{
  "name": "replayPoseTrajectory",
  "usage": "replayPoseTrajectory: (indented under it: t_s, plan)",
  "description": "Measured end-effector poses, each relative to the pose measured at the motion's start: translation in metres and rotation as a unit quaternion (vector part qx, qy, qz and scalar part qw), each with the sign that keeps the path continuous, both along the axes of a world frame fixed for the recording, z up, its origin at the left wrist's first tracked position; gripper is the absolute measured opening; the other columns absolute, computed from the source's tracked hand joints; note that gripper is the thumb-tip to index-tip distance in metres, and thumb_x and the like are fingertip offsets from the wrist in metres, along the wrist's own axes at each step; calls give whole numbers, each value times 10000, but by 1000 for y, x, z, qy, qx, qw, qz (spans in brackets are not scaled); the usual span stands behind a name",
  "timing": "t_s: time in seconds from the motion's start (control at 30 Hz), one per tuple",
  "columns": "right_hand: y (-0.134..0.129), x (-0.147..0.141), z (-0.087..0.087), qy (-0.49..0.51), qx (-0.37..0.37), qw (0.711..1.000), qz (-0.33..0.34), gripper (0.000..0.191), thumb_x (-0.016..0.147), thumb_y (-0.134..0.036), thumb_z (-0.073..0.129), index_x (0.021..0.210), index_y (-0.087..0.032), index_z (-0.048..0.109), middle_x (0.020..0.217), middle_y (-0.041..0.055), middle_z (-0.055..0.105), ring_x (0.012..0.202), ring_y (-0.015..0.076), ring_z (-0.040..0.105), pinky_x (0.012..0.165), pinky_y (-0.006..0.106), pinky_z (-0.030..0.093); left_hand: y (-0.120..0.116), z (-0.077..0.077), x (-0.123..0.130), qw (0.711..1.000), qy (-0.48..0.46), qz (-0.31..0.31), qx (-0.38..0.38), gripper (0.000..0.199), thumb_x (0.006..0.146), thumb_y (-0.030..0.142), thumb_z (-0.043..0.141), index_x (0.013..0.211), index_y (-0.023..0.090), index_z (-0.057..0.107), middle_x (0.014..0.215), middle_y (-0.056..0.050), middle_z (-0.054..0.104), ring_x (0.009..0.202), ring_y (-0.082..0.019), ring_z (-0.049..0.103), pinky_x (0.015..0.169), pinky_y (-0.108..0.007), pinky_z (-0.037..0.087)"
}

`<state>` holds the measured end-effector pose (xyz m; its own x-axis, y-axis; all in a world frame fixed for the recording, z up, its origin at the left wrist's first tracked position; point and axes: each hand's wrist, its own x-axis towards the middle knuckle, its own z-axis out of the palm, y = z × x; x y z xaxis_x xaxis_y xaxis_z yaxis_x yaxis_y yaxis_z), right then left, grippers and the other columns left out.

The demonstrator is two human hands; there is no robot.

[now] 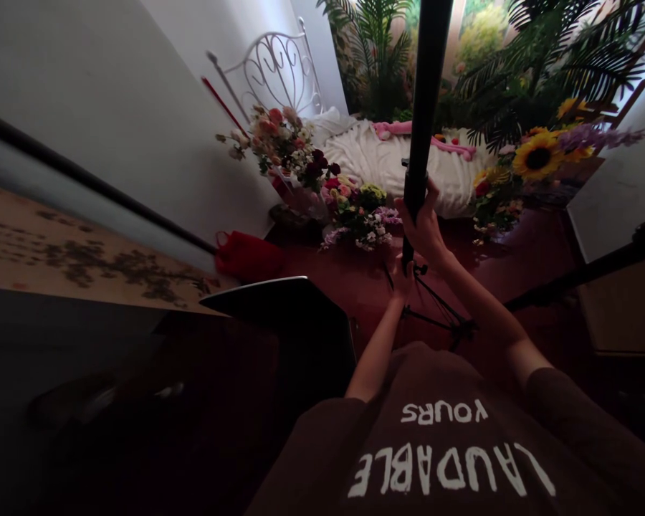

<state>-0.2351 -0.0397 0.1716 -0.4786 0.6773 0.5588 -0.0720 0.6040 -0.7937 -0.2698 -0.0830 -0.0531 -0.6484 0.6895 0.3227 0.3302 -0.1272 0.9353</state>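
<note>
A black light stand [427, 93] rises upright in front of me, its thick upper pole running past the top of the view. My right hand [426, 222] wraps round the pole just below a collar with a small knob. Lower down, my left hand [403, 278] grips the thinner part of the same pole. Beneath my hands the stand's spread tripod legs [435, 315] reach the dark red floor. The stand's top lies outside the view.
Flower bunches [365, 208] and sunflowers [537, 154] flank a white-draped bed [365, 154] with a metal headboard [282, 68]. Palm fronds [548, 57] hang behind. A dark panel [301, 315] and red bag [247, 254] lie left; another black pole [575, 276] crosses at right.
</note>
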Motion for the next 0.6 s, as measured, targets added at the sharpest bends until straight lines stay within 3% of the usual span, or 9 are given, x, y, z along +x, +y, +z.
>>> replayPoseTrajectory:
  t_s: [0.13, 0.27, 0.43, 0.6]
  plan:
    - [4, 0, 3, 25, -4, 1000, -11, 660, 948, -452, 487, 1457, -207, 145, 1249, 144, 519, 1128, 248, 593, 953, 454, 488, -2, 0, -2, 1000, 2, -22, 2, 491, 917, 568, 411, 1176, 171, 538, 1014, -128, 666, 920, -192, 645, 806, -315, 495]
    - [3, 1, -8, 10, 2, 1000, -26, 643, 938, -480, 497, 1436, -223, 181, 1151, 122, 563, 991, 208, 627, 882, 393, 522, -4, 2, -6, 998, 9, -66, 13, 478, 913, 545, 443, 1209, 173, 491, 1025, -113, 650, 876, -167, 633, 788, -297, 493]
    - [0, 7, -36, -65, 9, 996, -62, 688, 918, -532, 498, 1419, -199, 162, 1010, 98, 595, 837, 191, 616, 799, 387, 536, -1, -5, -11, 995, 8, -86, 40, 479, 895, 556, 470, 1207, 192, 473, 1043, -94, 641, 908, -168, 624, 814, -310, 499]
    - [-8, 13, -81, -93, -14, 993, -69, 709, 908, -559, 490, 1411, -196, 146, 1024, 115, 591, 807, 188, 606, 772, 369, 529, 4, -17, -12, 994, 5, -96, 61, 535, 882, 575, 466, 1244, 181, 476, 1106, -121, 625, 980, -190, 610, 848, -335, 498]
